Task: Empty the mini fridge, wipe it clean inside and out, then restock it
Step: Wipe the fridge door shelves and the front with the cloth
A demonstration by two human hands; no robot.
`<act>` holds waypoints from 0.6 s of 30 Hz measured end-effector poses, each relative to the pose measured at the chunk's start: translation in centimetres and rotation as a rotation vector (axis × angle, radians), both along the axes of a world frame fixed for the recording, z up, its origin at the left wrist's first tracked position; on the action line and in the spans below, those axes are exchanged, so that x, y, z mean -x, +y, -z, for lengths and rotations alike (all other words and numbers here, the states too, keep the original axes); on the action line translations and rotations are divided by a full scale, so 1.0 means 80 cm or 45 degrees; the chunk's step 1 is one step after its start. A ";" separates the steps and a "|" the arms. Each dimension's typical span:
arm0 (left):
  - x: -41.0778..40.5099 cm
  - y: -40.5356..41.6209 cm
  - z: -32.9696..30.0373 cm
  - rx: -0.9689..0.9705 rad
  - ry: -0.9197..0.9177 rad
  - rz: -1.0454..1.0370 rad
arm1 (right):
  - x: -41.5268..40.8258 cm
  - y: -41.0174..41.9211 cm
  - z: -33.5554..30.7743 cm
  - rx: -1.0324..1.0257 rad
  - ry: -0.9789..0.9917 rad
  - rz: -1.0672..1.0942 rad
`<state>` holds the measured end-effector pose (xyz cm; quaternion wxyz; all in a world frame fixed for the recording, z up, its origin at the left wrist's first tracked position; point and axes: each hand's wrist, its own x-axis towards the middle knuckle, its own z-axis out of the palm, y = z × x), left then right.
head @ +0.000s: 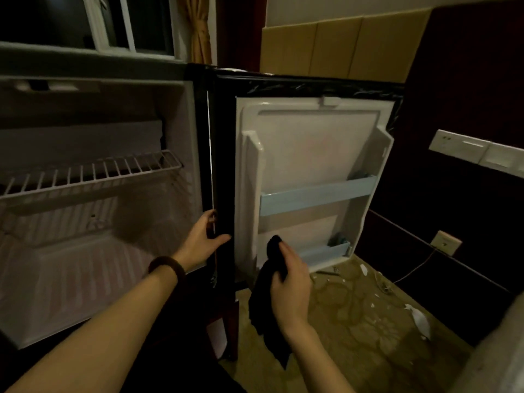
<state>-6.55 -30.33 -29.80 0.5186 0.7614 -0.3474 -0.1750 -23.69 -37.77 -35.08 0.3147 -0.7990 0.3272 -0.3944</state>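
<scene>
Two hands work at the hinge side of the mini fridge point(113, 194), which stands wide open and serves here as the landmark. Nearest the camera, the right hand point(289, 282) has its fingers curled around a bunched dark cloth point(269, 302), most of which hangs loose below the fist. Only the top of the bundle pokes out above the fingers, just in front of the lower inner face of the fridge's door point(312, 171), which suggests the cloth is held ready for wiping that panel. The left hand point(204, 239), a dark bracelet point(166, 266) at its wrist, reaches to the fridge's front edge where the door is hinged. Its fingers are mostly straight, the thumb spread toward the door; it seems to steady the cabinet or door while the other hand wipes, though whether it truly grips the edge I cannot tell.

Further in, the fridge's cavity looks emptied: a bare wire shelf point(90, 177) crosses it. On the door, two pale blue rails point(317, 198) remain, with some small bluish item behind each that is too dim to name.

Beyond the fridge to the door side, white scraps point(419, 319) litter the patterned floor point(354, 321), and a cord runs toward a wall socket point(446, 242). I judge the emptying is nearly done and wiping is in hand.
</scene>
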 end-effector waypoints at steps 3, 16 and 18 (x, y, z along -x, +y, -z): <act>0.039 0.002 -0.013 0.329 -0.566 -0.398 | -0.022 -0.018 0.001 0.054 0.172 -0.036; 0.105 -0.058 -0.081 -0.400 -1.739 0.017 | -0.018 -0.009 -0.001 -0.174 0.429 -0.357; 0.103 -0.053 -0.080 -0.331 -1.839 -0.041 | -0.002 -0.017 -0.012 -0.367 0.305 -0.335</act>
